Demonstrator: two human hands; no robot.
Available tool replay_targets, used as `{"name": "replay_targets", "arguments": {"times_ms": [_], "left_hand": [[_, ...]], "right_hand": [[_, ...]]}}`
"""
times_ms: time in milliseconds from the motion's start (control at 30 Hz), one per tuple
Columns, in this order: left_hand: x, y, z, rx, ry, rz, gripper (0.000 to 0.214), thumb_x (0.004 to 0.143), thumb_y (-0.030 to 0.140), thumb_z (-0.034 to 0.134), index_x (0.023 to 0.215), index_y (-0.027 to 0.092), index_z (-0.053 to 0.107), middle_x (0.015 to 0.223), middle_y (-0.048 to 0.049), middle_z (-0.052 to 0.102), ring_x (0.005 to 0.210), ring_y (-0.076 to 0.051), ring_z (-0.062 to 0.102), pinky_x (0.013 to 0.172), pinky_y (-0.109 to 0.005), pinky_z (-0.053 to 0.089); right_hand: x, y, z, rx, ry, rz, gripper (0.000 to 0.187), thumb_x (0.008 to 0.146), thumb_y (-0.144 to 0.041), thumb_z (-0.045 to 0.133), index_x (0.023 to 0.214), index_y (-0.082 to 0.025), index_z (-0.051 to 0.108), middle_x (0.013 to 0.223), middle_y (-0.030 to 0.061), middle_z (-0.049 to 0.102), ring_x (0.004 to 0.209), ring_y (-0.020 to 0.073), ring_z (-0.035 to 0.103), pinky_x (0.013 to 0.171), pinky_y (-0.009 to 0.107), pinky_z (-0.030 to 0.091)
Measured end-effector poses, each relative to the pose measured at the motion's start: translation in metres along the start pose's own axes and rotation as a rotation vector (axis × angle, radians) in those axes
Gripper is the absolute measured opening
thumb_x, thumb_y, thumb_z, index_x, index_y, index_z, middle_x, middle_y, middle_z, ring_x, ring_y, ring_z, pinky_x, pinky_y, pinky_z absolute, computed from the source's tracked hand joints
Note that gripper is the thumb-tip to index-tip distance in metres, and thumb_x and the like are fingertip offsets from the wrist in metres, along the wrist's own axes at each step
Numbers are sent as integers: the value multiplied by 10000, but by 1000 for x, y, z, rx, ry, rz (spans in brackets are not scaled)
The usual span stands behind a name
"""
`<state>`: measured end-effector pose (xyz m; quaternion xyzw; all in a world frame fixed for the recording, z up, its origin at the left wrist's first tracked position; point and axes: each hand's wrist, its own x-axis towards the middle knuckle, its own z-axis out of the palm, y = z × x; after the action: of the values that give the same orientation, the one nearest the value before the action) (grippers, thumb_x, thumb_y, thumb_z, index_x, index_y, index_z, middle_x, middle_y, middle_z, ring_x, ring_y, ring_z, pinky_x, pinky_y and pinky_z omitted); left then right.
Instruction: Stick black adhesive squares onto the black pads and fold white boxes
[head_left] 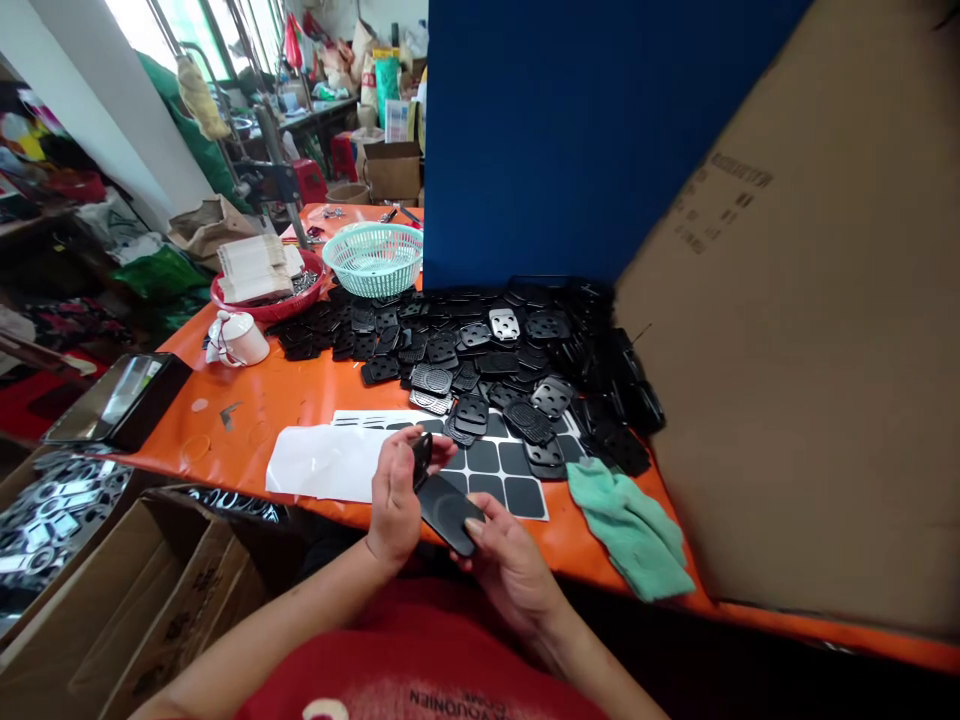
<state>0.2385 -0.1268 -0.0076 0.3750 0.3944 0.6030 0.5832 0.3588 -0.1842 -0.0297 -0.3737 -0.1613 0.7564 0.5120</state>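
Apparently gripped by its near end in the right hand [514, 560], thumb on top and fingers underneath, so as to leave most of the dark plate [448, 512] uncovered. Slanted over the front edge of the orange table [300, 392], close to the body, probably for an easy look at the upper face. Cupped around a smaller dark piece [423, 452] with the left hand [396, 490], perhaps to steady it by the far end of the plate; impossible to tell whether joined to it or separate. Arranged just beyond the hands, likely for short reach, with a sheet of dark squares [523, 496] lying flat, partly under loose black pieces, and white paper [330, 462] to its left. Backed by a blue panel [577, 140] and flanked by brown cardboard [810, 330], maybe to stop the pile of black pieces [499, 362] from spilling. Set at the far left, presumably out of the way, with a mint basket [375, 286] beside a red basin [262, 313]. Crumpled at the right, near the sheet, with a green cloth [637, 530], perhaps for wiping.
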Motion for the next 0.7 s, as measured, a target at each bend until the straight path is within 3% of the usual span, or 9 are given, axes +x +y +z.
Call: {"name": "replay_targets", "arguments": {"times_ms": [133,233,400,467,500,567,633,667,700], "left_hand": [[16,10,11,-265,220,-448,504,953,534,355,1003,91,590,935,-180,724,879,-283,713,792,-426,572],[22,8,8,-306,246,-690,557,972,526,301,963,69,619,894,-187,729,792,-259,720,734,-387,584],[19,-1,0,-195,157,-735,559,956,551,338,918,71,621,743,-149,708,592,-221,675,619,-395,585],[18,-3,-2,-175,136,-733,509,948,544,373,902,93,605,721,-131,701,532,-201,641,596,-406,580],[18,-4,-3,-175,121,-731,476,947,532,387,902,106,595,717,-121,699,513,-191,626,588,-405,576],[18,-5,-4,-183,100,-729,419,942,515,420,899,129,577,701,-98,691,489,-172,601,567,-384,565],[17,-5,-6,-174,80,-741,377,927,502,469,884,141,568,686,-80,682,484,-161,591,541,-351,550],[15,-6,-8,-156,59,-756,348,915,480,507,870,141,568,672,-73,676,485,-161,593,524,-334,540],[14,-6,-9,-125,24,-777,316,896,448,551,853,136,572,649,-69,667,490,-165,599,509,-317,529]], "right_hand": [[-5,10,3,-21,-92,-12,411,683,-323,826,924,-204,513,727,-39,647,613,109,619,540,191,446],[-4,18,-3,-109,-65,-67,405,713,-330,810,929,-209,491,747,-44,650,626,96,600,560,193,451],[-1,20,-18,-318,-66,-22,421,730,-427,773,899,-228,442,711,-50,642,567,117,607,535,223,459],[-1,4,-28,-553,-102,-46,332,805,-481,677,897,-224,488,676,-32,629,573,153,625,531,255,468],[-1,-9,-35,-727,-79,-131,286,850,-488,615,901,-219,529,685,-12,635,607,171,636,557,278,483],[-3,-41,-56,-1143,120,-472,229,915,-429,531,931,-215,611,822,44,678,763,197,645,721,334,508],[-6,-74,-82,-1474,466,-779,239,927,-387,496,972,-201,639,967,103,690,959,251,613,904,396,464],[-8,-89,-96,-1610,613,-803,270,938,-369,469,1033,-181,639,1045,131,679,1030,271,585,958,411,435],[-9,-101,-110,-1732,760,-739,302,952,-334,430,1106,-160,623,1134,151,652,1091,283,557,987,413,411]]}}
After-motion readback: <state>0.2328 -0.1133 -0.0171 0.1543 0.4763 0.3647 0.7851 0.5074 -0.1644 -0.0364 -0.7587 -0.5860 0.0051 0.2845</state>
